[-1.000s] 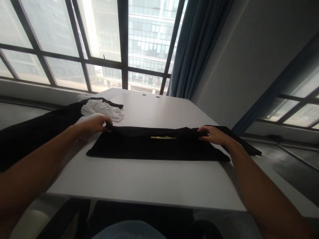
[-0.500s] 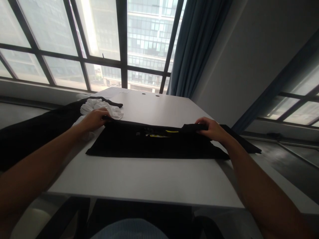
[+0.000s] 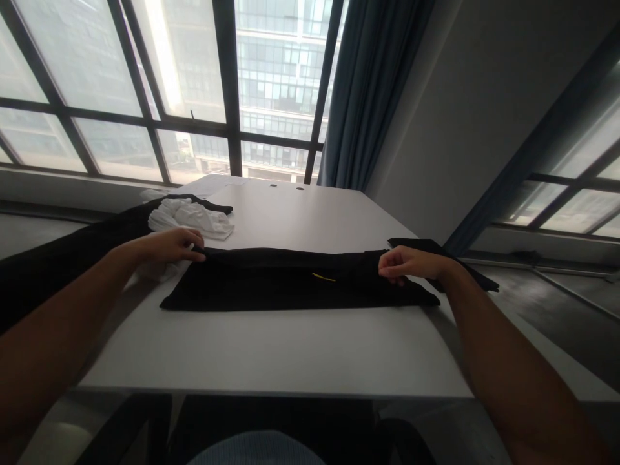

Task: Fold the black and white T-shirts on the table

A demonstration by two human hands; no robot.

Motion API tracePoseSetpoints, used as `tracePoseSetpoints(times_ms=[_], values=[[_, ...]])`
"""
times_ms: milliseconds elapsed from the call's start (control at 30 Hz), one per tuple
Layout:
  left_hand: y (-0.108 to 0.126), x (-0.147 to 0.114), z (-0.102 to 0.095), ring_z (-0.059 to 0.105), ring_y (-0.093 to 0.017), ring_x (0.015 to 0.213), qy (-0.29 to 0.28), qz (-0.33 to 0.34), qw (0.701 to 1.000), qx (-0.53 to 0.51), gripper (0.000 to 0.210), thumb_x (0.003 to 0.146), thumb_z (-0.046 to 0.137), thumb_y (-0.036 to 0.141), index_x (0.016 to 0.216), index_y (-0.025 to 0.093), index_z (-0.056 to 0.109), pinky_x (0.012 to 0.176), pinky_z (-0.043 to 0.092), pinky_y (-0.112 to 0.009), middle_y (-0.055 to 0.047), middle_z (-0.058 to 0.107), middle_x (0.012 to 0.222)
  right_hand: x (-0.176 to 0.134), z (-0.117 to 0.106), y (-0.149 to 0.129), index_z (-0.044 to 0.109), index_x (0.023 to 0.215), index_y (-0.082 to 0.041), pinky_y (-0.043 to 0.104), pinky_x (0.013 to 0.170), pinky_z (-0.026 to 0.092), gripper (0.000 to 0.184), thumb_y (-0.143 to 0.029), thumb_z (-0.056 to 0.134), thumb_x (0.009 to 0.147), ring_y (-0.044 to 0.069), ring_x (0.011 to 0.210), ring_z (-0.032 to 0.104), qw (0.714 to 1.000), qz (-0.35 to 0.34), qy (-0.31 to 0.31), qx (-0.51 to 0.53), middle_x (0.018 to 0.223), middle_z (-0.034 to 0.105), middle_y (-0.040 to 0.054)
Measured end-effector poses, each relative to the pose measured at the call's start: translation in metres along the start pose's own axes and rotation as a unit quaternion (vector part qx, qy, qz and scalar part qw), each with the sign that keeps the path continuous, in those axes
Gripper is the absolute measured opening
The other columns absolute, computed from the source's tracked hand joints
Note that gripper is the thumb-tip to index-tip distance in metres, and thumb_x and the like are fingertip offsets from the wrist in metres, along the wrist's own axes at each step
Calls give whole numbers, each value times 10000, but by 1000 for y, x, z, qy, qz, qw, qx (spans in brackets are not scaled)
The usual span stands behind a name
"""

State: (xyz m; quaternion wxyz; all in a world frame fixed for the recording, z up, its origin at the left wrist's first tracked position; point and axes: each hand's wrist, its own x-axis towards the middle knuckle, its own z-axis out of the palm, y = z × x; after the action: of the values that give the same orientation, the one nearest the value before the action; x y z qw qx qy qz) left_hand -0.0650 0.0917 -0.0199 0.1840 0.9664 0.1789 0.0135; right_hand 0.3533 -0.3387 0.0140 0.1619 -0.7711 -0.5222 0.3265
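Observation:
A folded black garment (image 3: pixel 271 287) lies flat across the white table in front of me, its far edge turned over toward me. A thin strip of yellow print shows just under the fold. At the far left corner of the garment, my left hand (image 3: pixel 177 247) is closed, pinching the cloth. My right hand (image 3: pixel 400 263) rests at the right end of the turned-over edge with fingers curled together on the cloth. The exact grip of its fingertips is partly hidden.
Crumpled white cloth (image 3: pixel 191 218) lies beyond my left hand, over a dark garment (image 3: pixel 92 248) that hangs off the table's left side. Another folded black cloth (image 3: pixel 465 271) sits at the right edge. The white table (image 3: pixel 261 352) reaches toward the window and blue curtain (image 3: pixel 372 84).
Both hands have brought the garment's far edge over toward me and down. The small white lettering and most of the yellow print are now covered. The view has shifted slightly.

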Motion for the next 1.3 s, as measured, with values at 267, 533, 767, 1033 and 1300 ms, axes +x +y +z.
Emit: tracePoseSetpoints(times_ms=[267, 533, 767, 1033, 1300], values=[[-1, 28, 33, 659, -309, 1158, 81, -70, 991, 83, 673, 854, 484, 617, 1299, 150, 679, 1042, 457, -376, -130, 723, 1268, 51, 6, 50, 694, 1306, -181, 376, 1037, 482, 535, -363, 735, 805, 300, 1180, 647, 940, 39, 269, -205, 1293, 703, 134], [-8, 39, 28, 713, -285, 952, 75, -84, 987, 112, 417, 787, 634, 568, 981, 237, 796, 879, 513, -313, -51, 792, 993, 79, 1, 62, 789, 1056, -196, 261, 781, 512, 248, -256, 674, 845, 203, 880, 700, 943, 93, 206, -245, 959, 769, 67], [6, 77, -2, 687, -321, 1064, 125, -114, 971, 170, 363, 861, 622, 400, 1062, 151, 794, 938, 502, -365, -139, 766, 1104, 104, -26, 45, 754, 1191, -141, 301, 921, 521, 335, -256, 601, 915, 252, 1056, 700, 911, 140, 294, -255, 1189, 740, 140], [7, 70, 22, 685, -339, 1109, 163, -139, 961, 176, 531, 882, 575, 486, 1290, 164, 687, 927, 513, -384, -153, 733, 1208, 82, 0, 60, 692, 1302, -157, 339, 1033, 492, 423, -358, 578, 948, 261, 1171, 663, 922, 59, 292, -247, 1341, 675, 147], [-10, 21, 27, 726, -304, 980, 54, -189, 972, 131, 537, 793, 646, 599, 1150, 207, 731, 820, 519, -318, -120, 785, 1083, 21, -1, 74, 788, 1065, -194, 358, 873, 551, 387, -485, 704, 826, 285, 964, 715, 964, 110, 215, -109, 1048, 772, 110]])
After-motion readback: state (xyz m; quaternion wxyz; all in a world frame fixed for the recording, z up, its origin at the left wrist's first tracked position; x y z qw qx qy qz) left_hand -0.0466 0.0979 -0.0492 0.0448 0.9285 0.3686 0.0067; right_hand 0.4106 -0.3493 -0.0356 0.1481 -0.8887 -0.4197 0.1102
